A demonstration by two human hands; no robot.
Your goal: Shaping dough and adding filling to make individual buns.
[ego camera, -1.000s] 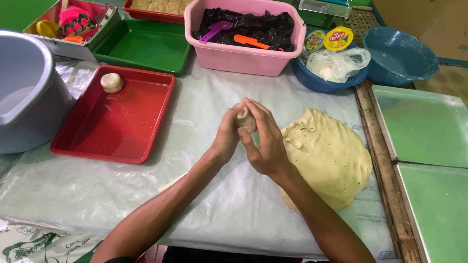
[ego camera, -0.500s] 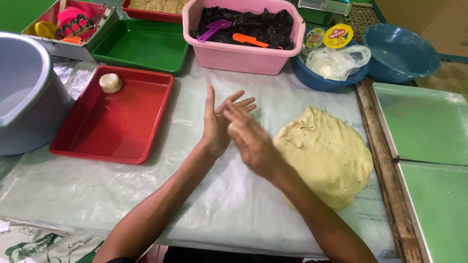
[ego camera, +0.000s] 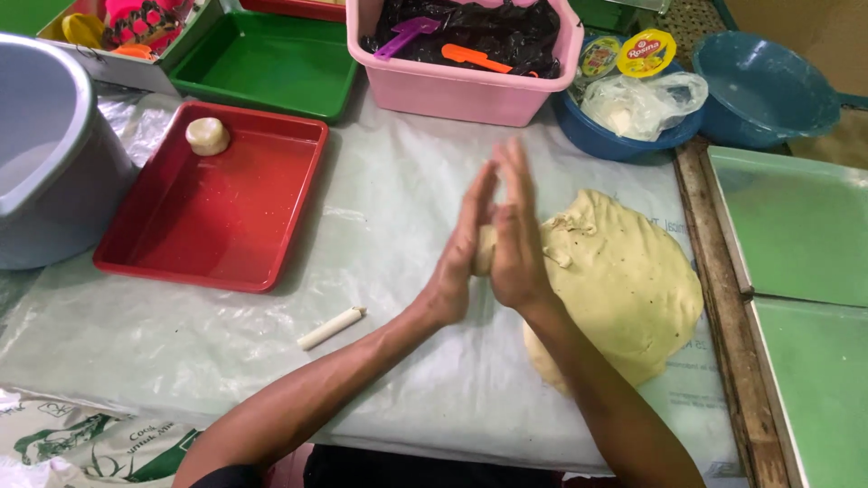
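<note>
A small dough piece is pressed between the flat, straight fingers of the left hand and right hand, above the surface; its long axis cannot be told. Just right lies the dough mass. A red tray holds one dough ball.

Both my forearms are bare from elbow to wrist, with no sleeve, watch or bracelet on either. My left hand and right hand wear no gloves or rings that I can see, and my fingers are long and slim. Just below my elbows, a strip of dark clothing shows at my middle.
</note>
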